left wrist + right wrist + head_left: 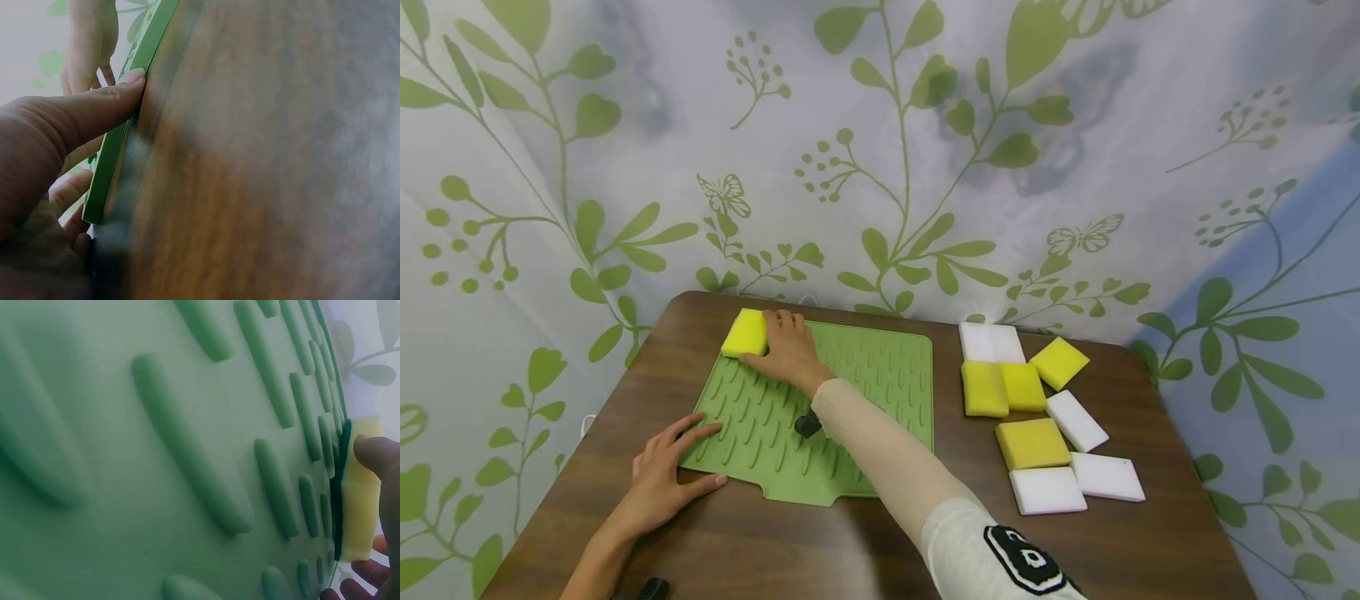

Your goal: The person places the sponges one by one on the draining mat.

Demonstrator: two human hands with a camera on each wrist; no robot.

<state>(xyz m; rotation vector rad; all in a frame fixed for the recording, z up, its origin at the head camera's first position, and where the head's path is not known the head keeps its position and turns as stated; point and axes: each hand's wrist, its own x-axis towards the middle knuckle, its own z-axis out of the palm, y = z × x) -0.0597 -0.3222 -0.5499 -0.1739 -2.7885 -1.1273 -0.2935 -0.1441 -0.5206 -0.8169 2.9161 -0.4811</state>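
Note:
A yellow sponge lies at the far left corner of a green mat with raised oblong ridges. My right hand grips this sponge from its right side. In the right wrist view the thumb is on one edge of the sponge, the other fingers are by its opposite edge, and a dark strip runs along its underside. At the mat's near left corner rests my left hand, fingers spread. Its thumb touches the front edge of the mat in the left wrist view.
Right of the mat, several yellow sponges and several white blocks lie on the brown wooden table. A leaf-patterned curtain hangs close behind the table. My right forearm crosses over the mat.

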